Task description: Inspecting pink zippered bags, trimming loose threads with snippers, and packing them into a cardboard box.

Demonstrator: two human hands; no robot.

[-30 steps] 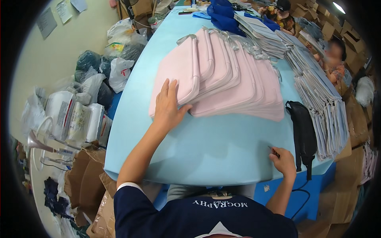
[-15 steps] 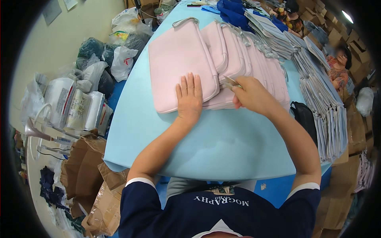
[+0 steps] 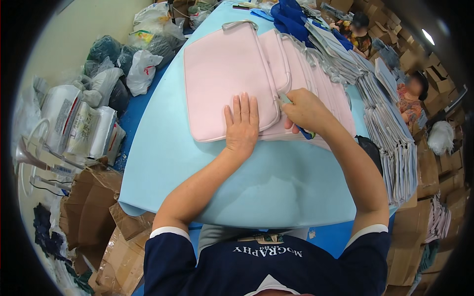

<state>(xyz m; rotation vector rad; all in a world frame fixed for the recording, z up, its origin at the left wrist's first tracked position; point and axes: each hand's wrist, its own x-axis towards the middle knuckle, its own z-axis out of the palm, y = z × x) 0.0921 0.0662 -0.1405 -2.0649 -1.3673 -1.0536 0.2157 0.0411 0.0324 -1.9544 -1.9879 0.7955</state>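
A pink zippered laptop sleeve point(image 3: 217, 74) with a grey strap at its far end lies flat on top of an overlapping row of like pink sleeves point(image 3: 323, 98). My left hand point(image 3: 242, 126) rests flat on its near part, fingers stretched out. At the sleeve's right edge, beside the zipper, my right hand point(image 3: 308, 111) is wrapped round a small pair of thread snips point(image 3: 284, 98). Their blade tips point at the edge, and a bit of blue handle shows below the fist. Whether the blades touch the sleeve or a thread, I cannot make out.
A light blue cloth covers the table point(image 3: 237, 192). Tall stacks of folded grey pieces point(image 3: 387, 133) line its right side, with a black pouch point(image 3: 370, 153) beside them. Blue fabric point(image 3: 289, 22) lies at the far end. Plastic bags point(image 3: 143, 71) and cardboard point(image 3: 91, 202) crowd the left. Two people sit at right.
The snips' blades, spread apart before, now look closer together, and the right hand has turned so a blue handle shows. The left hand stays on the sleeve. The whole view has shifted slightly.
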